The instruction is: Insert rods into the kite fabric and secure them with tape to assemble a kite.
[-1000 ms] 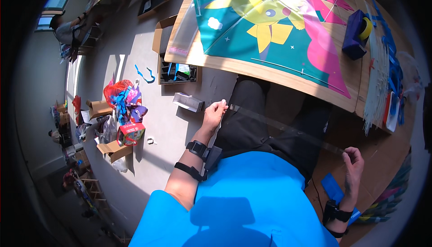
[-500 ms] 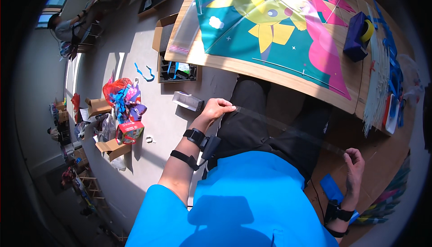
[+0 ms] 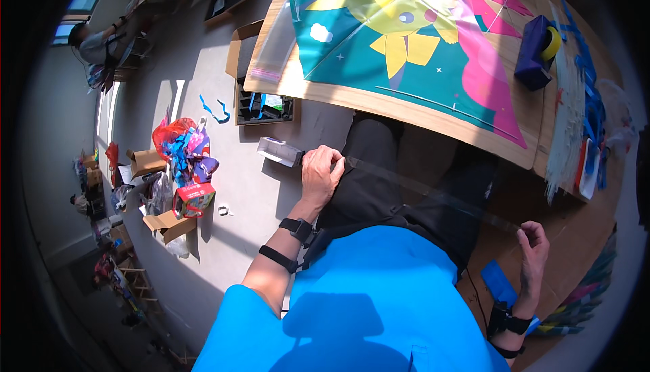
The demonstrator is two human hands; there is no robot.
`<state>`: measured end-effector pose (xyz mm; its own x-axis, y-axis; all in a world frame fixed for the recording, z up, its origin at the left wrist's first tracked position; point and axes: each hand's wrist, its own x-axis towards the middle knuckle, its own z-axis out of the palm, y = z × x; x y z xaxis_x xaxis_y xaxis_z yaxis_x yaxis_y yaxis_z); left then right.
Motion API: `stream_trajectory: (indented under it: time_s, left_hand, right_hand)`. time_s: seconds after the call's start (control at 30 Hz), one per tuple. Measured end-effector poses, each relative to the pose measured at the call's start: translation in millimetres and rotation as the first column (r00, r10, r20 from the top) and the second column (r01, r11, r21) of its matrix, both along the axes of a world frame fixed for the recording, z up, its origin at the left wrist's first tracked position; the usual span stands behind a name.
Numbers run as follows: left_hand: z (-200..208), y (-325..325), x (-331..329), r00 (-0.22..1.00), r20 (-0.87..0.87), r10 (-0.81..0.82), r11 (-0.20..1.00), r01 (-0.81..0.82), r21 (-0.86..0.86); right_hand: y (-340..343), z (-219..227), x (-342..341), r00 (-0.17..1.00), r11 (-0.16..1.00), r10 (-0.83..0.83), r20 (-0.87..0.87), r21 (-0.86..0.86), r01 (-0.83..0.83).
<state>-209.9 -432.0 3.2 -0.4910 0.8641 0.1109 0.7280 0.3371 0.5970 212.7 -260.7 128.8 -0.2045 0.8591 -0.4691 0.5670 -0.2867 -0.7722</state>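
A strip of clear tape [image 3: 423, 189] stretches above my lap, between my two hands. My left hand [image 3: 321, 174] pinches its left end, the back of the hand turned up. At the other end, my right hand [image 3: 533, 245] grips the tape between thumb and fingers, lower and to the right. Ahead of me a colourful kite [image 3: 413, 54] in teal, pink and yellow lies on the wooden table [image 3: 338, 96]. A thin white rod [image 3: 420, 100] rests along the kite's near edge.
A dark blue tape dispenser [image 3: 535, 54] with a yellow core stands on the table's right, beside a bundle of white rods [image 3: 567, 115]. Floor at left holds an open carton [image 3: 298, 111], a small white box [image 3: 279, 152] and bagged goods [image 3: 183, 145]. Another person [image 3: 98, 40] sits far left.
My left hand has rolled over, its back now facing up, while staying on the tape's end. My right hand is nearly unmoved.
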Motion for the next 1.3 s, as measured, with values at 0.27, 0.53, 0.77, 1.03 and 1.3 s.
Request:
stream_trajectory:
  time_s: [0.27, 0.53, 0.77, 1.03, 1.3]
  left_hand:
    - [64.5, 37.0, -53.7, 0.707, 0.697, 0.120, 0.988, -0.018, -0.151]
    - [62.8, 125.7, -96.6, 0.721, 0.690, 0.060, 0.954, 0.161, -0.252]
    - [35.9, 159.9, -101.6, 0.761, 0.645, 0.077, 0.942, 0.156, -0.297]
    - [18.1, 170.2, -100.9, 0.721, 0.678, 0.142, 0.922, 0.153, -0.356]
    - [8.9, 175.1, -100.7, 0.706, 0.685, 0.177, 0.916, 0.137, -0.377]
  right_hand:
    - [24.1, -9.7, -3.3, 0.990, 0.996, -0.066, -0.126, 0.056, 0.074]
    - [122.4, -72.8, -14.2, 0.995, 0.952, -0.097, -0.006, 0.290, 0.095]
    - [159.4, -93.5, -34.4, 0.986, 0.936, -0.113, 0.120, 0.347, 0.065]
    - [169.5, -126.9, -33.9, 0.970, 0.951, -0.091, 0.225, 0.309, 0.018]
    - [175.0, -131.4, -37.9, 0.962, 0.956, -0.106, 0.251, 0.294, 0.029]
